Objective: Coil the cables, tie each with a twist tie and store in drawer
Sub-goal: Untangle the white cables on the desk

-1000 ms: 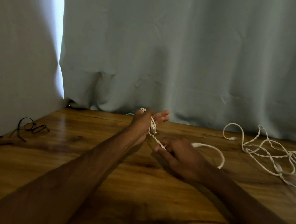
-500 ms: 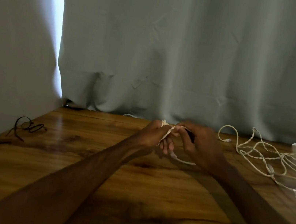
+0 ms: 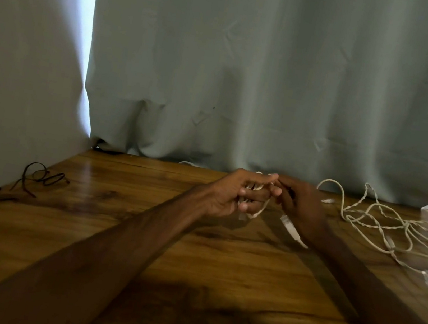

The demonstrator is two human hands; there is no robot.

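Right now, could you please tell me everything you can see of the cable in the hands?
The cable is thin, cream-white and looks braided. Loops of it sit in the left hand, whose fingers curl over them. The right hand pinches a strand by the left fingertips. Its free end, with a whitish plug, hangs blurred under the right hand, above the table.

Table (image 3: 191, 269): open wood lies near-left, between the left forearm and the black twist ties (image 3: 35, 179), and in the wedge between both forearms. The back edge is closed by a hanging curtain (image 3: 274, 87), the left side by a second fabric panel (image 3: 20, 77). On the right a tangle of white cables (image 3: 405, 232) sprawls to the edge. The centre is blocked: left hand (image 3: 233, 195) grips the coiled cable (image 3: 255, 187), right hand (image 3: 300, 205) pinches its strand, connector (image 3: 290, 227) hanging below.
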